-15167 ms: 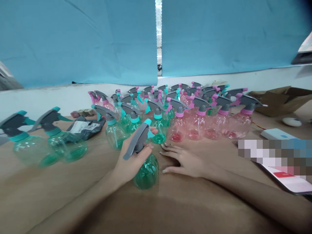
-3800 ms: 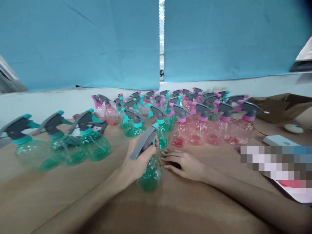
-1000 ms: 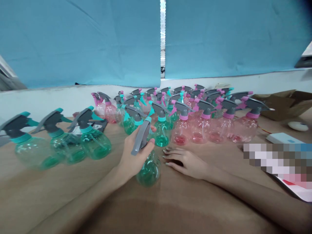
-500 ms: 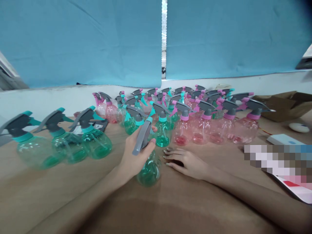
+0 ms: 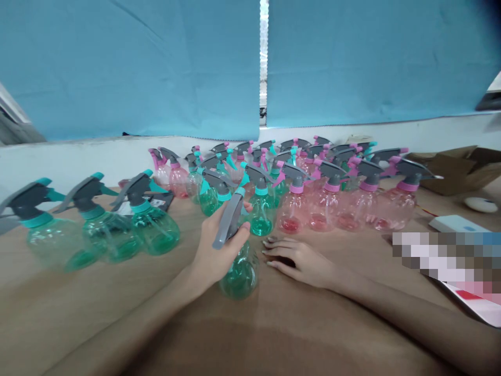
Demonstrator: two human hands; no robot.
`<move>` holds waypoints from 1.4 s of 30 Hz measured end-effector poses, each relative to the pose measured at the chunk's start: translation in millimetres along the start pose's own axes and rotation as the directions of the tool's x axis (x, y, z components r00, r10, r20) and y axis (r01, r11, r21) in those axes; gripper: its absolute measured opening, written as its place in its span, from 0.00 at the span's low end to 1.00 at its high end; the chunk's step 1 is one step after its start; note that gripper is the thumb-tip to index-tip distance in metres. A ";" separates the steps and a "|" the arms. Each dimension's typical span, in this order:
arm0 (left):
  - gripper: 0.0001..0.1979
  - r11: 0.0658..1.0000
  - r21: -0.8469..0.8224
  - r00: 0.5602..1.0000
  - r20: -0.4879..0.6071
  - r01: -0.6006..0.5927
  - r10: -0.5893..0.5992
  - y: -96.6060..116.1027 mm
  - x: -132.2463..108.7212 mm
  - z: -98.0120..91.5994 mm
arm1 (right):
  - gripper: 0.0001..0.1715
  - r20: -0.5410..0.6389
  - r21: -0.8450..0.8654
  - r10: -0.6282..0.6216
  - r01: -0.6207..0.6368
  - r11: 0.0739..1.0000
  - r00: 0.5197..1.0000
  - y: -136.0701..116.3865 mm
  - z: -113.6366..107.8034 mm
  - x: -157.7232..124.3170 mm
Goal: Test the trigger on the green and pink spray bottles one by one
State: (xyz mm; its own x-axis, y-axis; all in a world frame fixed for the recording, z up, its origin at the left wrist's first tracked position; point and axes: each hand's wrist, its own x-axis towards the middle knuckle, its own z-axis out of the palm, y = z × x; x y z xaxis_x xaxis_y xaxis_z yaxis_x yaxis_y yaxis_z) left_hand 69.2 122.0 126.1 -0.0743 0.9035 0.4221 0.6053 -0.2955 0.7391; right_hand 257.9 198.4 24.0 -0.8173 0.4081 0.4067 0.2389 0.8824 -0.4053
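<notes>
My left hand (image 5: 219, 245) is wrapped round the neck of a green spray bottle (image 5: 239, 274) with a grey and teal trigger head. That bottle stands in front of me, its nozzle pointing away. My right hand (image 5: 297, 261) rests on the table just right of the bottle, fingers loosely curved and apart, holding nothing. Behind the hands stands another green spray bottle (image 5: 261, 211). Beside it a row of pink spray bottles (image 5: 291, 211) runs to the right. On the left, three green spray bottles (image 5: 156, 227) stand in a slanting row.
More pink and green spray bottles crowd the back of the wooden table (image 5: 313, 329). At the right are an open cardboard box (image 5: 450, 172), a white computer mouse (image 5: 480, 204), a white box-shaped item (image 5: 457, 224) and a partly blurred flat object. Blue curtains (image 5: 156, 68) hang behind.
</notes>
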 end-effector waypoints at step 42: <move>0.10 0.999 -0.045 0.999 0.038 -0.004 0.006 -7.2 3.6 -1.2 | 0.17 0.004 -0.025 -0.010 0.010 1.000 1.000 -0.6 -1.0 0.1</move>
State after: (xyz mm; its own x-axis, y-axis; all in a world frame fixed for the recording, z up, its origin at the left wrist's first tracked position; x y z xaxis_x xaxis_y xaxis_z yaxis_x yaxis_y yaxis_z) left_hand 63.6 127.0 122.9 -0.0405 0.9129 0.4061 0.5697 -0.3128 0.7600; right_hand 258.2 198.2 25.1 -0.8218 0.3985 0.4073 0.2439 0.8919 -0.3808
